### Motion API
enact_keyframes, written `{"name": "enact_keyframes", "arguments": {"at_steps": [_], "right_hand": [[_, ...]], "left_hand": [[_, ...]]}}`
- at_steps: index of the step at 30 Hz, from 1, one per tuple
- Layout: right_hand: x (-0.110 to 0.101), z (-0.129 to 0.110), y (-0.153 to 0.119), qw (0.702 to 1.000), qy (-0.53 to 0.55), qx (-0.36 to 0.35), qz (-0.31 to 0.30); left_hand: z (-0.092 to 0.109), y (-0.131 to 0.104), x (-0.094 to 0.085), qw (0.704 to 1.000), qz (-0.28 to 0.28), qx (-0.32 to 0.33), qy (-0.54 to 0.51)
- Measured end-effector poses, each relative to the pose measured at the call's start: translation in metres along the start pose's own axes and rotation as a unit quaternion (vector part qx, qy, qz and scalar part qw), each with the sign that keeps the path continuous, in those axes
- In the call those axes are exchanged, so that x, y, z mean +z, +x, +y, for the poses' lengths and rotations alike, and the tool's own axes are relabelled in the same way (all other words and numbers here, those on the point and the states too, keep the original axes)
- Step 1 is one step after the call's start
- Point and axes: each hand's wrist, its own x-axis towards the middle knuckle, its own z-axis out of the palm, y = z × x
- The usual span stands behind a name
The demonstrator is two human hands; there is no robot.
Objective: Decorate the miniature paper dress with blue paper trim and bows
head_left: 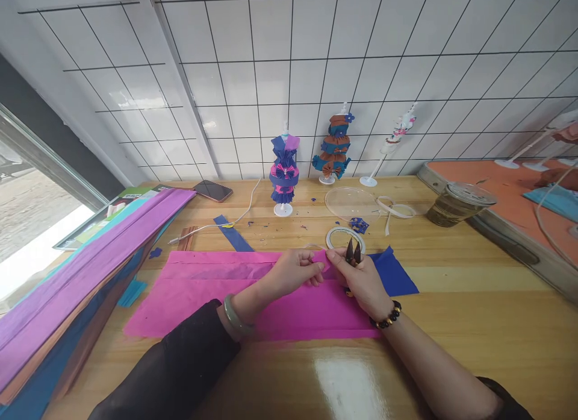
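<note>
A wide sheet of bright pink crepe paper (203, 305) lies flat across the table under both hands. My left hand (295, 270) hovers over its upper edge, thumb and fingers pinched around a small pink paper piece (321, 264). My right hand (363, 281) is closed on dark-bladed snips (354, 251), their two tips pointing away from me. Its thumb and forefinger also pinch near the pink piece; whether they grip it I cannot tell. Beyond the right hand sits a roll of white tape (336, 236). Dark blue paper (394, 274) lies to its right, partly under the pink sheet.
Long strips of coloured crepe paper (112, 239) are stacked at left, near a phone (213, 191). Small dressed figures on stands (284, 176) line the tiled wall. A lidded plastic cup (458, 206) stands at right beside an orange-topped surface (487, 185). Blue scraps (360, 225) and ribbon (397, 210) lie about.
</note>
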Motion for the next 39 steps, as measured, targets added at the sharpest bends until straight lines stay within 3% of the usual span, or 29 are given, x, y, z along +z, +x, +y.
{"name": "enact_keyframes", "arguments": {"at_steps": [5,9,14,21,30,35,39], "right_hand": [[0.0,-0.0002,0.0001,0.998,0.059,0.029,-0.008],[0.0014,-0.0009,-0.0004,0.999,0.019,0.012,-0.032],[0.0008,-0.0001,0.0003,0.999,-0.028,-0.007,-0.015],[-0.0001,-0.0019,0.0004,0.999,-0.043,-0.006,-0.021],[-0.0006,0.003,0.0022,0.996,0.083,0.031,0.013],[-0.0002,0.002,0.0014,0.999,0.038,0.012,-0.025],[0.0,0.0016,0.0017,1.0,0.012,0.0,-0.015]], "left_hand": [[-0.0016,0.0015,-0.0026,1.0,0.023,-0.001,-0.02],[-0.003,0.0027,-0.0026,0.999,0.016,-0.004,-0.032],[-0.0031,0.0027,-0.002,1.0,0.008,-0.004,-0.027],[-0.0062,0.0048,-0.004,0.999,0.048,0.019,0.009],[-0.0073,0.006,-0.0064,0.996,0.062,-0.027,-0.055],[-0.006,0.0054,-0.0054,0.995,0.065,-0.036,-0.066],[-0.0053,0.0051,-0.0041,0.997,0.051,-0.011,-0.061]]}}
